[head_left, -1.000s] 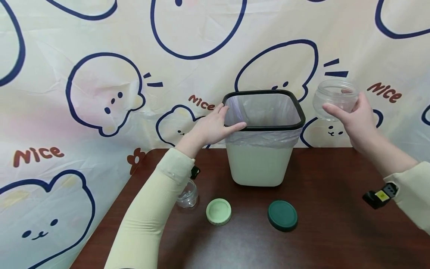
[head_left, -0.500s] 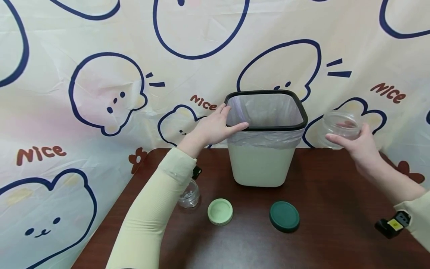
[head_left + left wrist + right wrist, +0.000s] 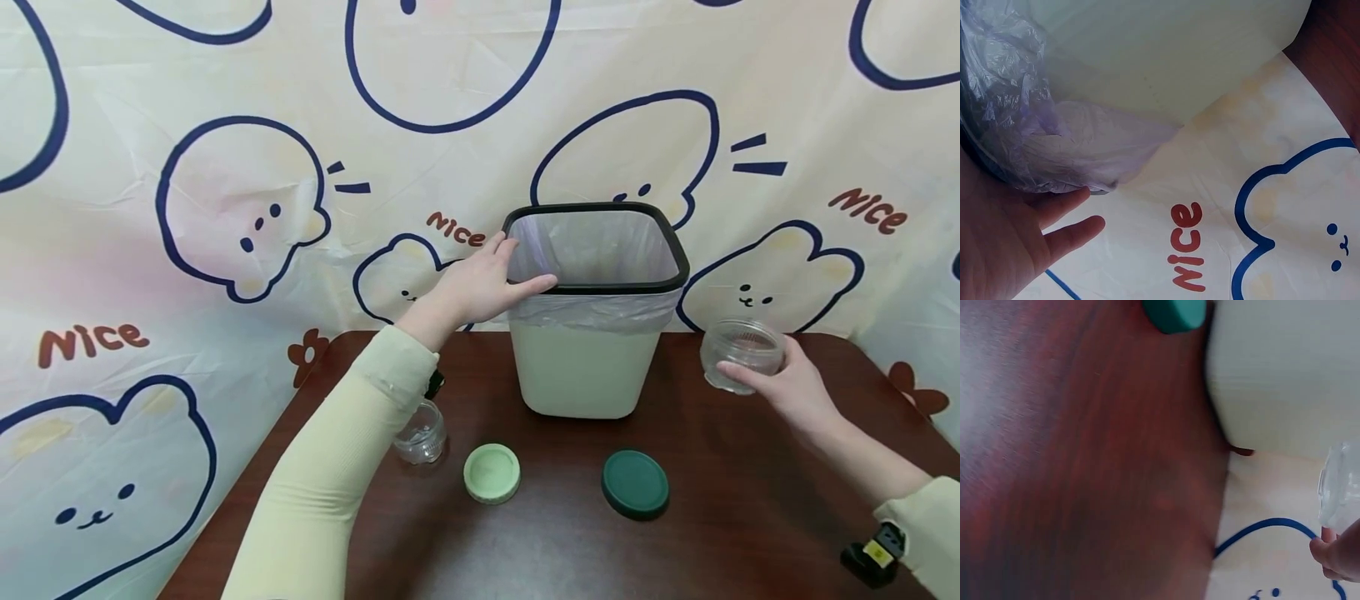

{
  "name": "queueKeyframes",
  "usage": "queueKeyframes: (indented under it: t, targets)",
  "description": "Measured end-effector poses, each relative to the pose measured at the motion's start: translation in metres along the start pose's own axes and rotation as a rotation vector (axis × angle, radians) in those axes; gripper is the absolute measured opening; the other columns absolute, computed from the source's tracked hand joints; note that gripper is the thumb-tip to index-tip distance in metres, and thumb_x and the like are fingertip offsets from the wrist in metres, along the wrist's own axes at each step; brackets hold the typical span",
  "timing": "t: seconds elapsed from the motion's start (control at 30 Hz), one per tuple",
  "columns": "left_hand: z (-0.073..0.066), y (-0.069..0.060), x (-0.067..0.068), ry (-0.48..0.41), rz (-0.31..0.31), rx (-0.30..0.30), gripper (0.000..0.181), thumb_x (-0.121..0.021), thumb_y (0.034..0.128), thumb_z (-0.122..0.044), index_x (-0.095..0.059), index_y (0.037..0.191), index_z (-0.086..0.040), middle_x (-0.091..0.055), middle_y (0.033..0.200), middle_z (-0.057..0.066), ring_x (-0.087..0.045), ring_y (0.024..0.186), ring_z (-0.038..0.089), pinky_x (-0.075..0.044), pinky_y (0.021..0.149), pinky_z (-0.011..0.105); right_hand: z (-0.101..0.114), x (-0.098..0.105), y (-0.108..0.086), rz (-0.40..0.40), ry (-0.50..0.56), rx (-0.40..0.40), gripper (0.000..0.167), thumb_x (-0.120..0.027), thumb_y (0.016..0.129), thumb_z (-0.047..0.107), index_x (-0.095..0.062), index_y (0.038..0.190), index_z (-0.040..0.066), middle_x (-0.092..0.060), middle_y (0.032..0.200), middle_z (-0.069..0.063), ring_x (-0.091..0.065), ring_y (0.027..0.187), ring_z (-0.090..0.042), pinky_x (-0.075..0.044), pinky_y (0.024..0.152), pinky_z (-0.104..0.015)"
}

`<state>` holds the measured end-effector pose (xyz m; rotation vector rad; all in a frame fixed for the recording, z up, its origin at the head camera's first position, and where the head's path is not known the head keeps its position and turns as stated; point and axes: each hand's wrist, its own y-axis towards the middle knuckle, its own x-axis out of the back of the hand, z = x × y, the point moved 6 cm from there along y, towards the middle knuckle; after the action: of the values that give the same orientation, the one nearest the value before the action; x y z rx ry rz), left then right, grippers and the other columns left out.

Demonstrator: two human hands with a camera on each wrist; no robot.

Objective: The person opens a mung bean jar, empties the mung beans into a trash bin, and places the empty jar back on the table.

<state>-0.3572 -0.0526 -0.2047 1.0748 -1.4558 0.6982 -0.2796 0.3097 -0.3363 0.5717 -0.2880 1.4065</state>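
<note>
Gripped between the thumb and fingers of my right hand (image 3: 795, 387) is a clear, lidless jar (image 3: 738, 354), upright at the right of the bin. The right wrist view catches part of this jar (image 3: 1342, 487) at its right edge. My left hand (image 3: 480, 283) rests at the front left corner of the pale green trash bin (image 3: 585, 367), its thumb along the black rim and its fingers straight. In the left wrist view, two fingers (image 3: 1075, 234) extend beside the bin's plastic liner (image 3: 1079, 137).
A smaller clear jar (image 3: 422, 435) stands partly behind the left sleeve. Before the bin lie a light green lid (image 3: 491, 473) and a dark green lid (image 3: 634, 483) on the brown table (image 3: 555, 550). A printed cloth (image 3: 420, 67) hangs behind.
My right hand has lowered the jar from beside the bin's rim to just above or at table level. The left hand stays at the rim.
</note>
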Motion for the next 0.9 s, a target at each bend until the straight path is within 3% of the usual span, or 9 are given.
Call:
queueKeyframes:
  t: [0.2,0.27,0.33,0.43,0.57,0.67,0.8,0.9]
  targets:
    - [-0.001,-0.001,0.000,-0.003,-0.001,-0.003,0.099,-0.036,0.0860,-0.079,-0.023,0.154,-0.008,-0.017,0.159,0.013,-0.029,0.141,0.027,-0.036,0.106,0.047,-0.017,-0.014,-0.006,0.015,-0.009,0.027,0.084,-0.073,0.088,0.019,-0.016,0.144,-0.006,-0.039,0.137,-0.033,-0.046,0.104,-0.005,-0.039,0.072,-0.008]
    - [-0.001,-0.001,0.000,-0.004,-0.005,-0.006,0.098,-0.036,0.0862,-0.078,-0.023,0.154,-0.008,-0.017,0.159,0.013,-0.030,0.141,0.027,-0.036,0.105,0.047,-0.022,-0.018,-0.006,0.025,0.001,0.020,0.085,-0.074,0.087,0.018,-0.014,0.143,-0.007,-0.038,0.137,-0.034,-0.050,0.106,-0.007,-0.039,0.072,-0.006]
    - [-0.001,-0.001,0.000,-0.002,-0.006,-0.005,0.098,-0.035,0.0862,-0.078,-0.023,0.154,-0.008,-0.017,0.159,0.013,-0.029,0.141,0.027,-0.036,0.105,0.048,-0.027,-0.022,-0.007,0.034,0.008,0.008,0.088,-0.075,0.087,0.017,-0.012,0.143,-0.007,-0.038,0.137,-0.035,-0.052,0.113,-0.021,-0.038,0.073,-0.005]
    - [-0.001,0.000,0.000,0.000,-0.008,-0.005,0.098,-0.035,0.0863,-0.078,-0.023,0.154,-0.009,-0.017,0.159,0.013,-0.029,0.141,0.027,-0.036,0.105,0.048,-0.035,-0.025,-0.008,0.039,-0.023,-0.024,0.090,-0.076,0.086,0.022,-0.013,0.141,-0.009,-0.039,0.135,-0.035,-0.049,0.116,-0.038,-0.038,0.072,-0.008]
    - [-0.001,0.001,0.000,-0.003,-0.008,-0.005,0.098,-0.036,0.0863,-0.078,-0.023,0.154,-0.009,-0.018,0.159,0.013,-0.030,0.141,0.027,-0.035,0.106,0.048,-0.047,-0.027,-0.010,0.063,-0.053,-0.069,0.091,-0.076,0.086,0.028,-0.014,0.139,-0.012,-0.037,0.132,-0.036,-0.046,0.114,-0.044,-0.042,0.078,-0.025]
    - [-0.001,0.001,0.001,-0.009,-0.008,-0.003,0.098,-0.036,0.0863,-0.078,-0.023,0.154,-0.008,-0.017,0.159,0.013,-0.029,0.141,0.028,-0.035,0.106,0.048,-0.054,-0.029,-0.011,0.108,-0.042,-0.087,0.093,-0.076,0.085,0.027,-0.013,0.140,-0.014,-0.034,0.133,-0.038,-0.041,0.115,-0.049,-0.041,0.084,-0.045]
    - [-0.002,0.001,0.001,-0.011,0.002,0.000,0.098,-0.036,0.0860,-0.079,-0.023,0.154,-0.009,-0.016,0.159,0.013,-0.028,0.141,0.028,-0.034,0.106,0.048,-0.058,-0.033,-0.013,0.140,-0.045,-0.071,0.094,-0.080,0.082,0.022,-0.016,0.140,-0.015,-0.035,0.132,-0.038,-0.040,0.115,-0.049,-0.037,0.085,-0.048]
    - [-0.001,0.001,0.001,-0.015,0.007,0.000,0.099,-0.035,0.0857,-0.079,-0.022,0.154,-0.009,-0.016,0.160,0.013,-0.028,0.142,0.028,-0.034,0.107,0.048,-0.059,-0.035,-0.014,0.144,-0.052,-0.053,0.092,-0.081,0.080,0.021,-0.019,0.139,-0.015,-0.039,0.131,-0.036,-0.043,0.114,-0.046,-0.036,0.082,-0.034]
